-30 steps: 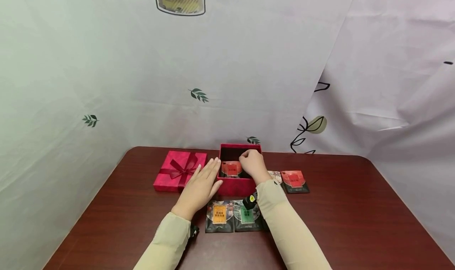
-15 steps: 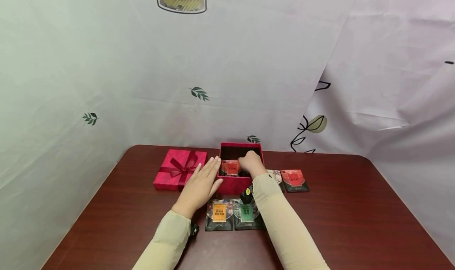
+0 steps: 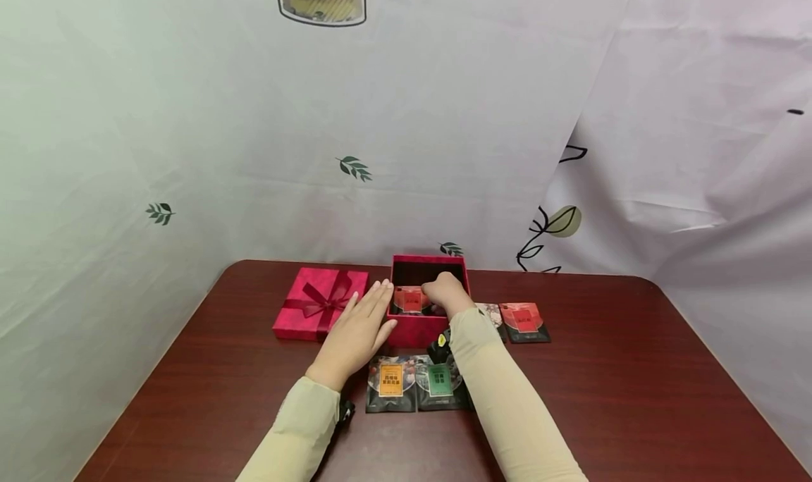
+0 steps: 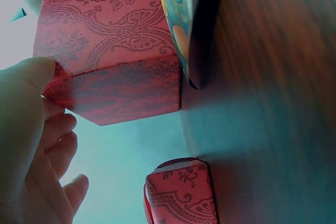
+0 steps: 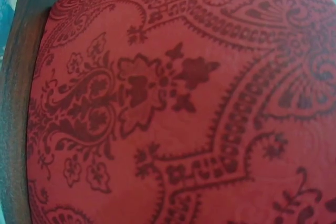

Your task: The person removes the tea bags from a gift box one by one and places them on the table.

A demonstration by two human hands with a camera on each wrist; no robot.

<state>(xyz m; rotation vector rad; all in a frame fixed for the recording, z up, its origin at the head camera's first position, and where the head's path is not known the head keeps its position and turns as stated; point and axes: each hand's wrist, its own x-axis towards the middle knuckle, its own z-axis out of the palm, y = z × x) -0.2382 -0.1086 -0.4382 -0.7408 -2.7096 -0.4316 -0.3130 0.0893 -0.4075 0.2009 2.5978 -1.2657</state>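
An open red patterned gift box stands near the back of the table. Inside it leans a red-and-black sachet. My right hand reaches down into the box beside that sachet; its fingertips are hidden, and I cannot tell what they hold. The box's front wall fills the right wrist view. With fingers extended, my left hand touches the box's left side, and the left wrist view has its thumb at the box's upper corner.
The box lid with its ribbon bow lies left of the box. In front are an orange-labelled sachet and a green-labelled sachet. Right of the box lie a red sachet and a pale one, partly behind the right sleeve.
My right hand has sunk slightly deeper into the box, its forearm shifting a little left. The left hand has stayed in place against the box.
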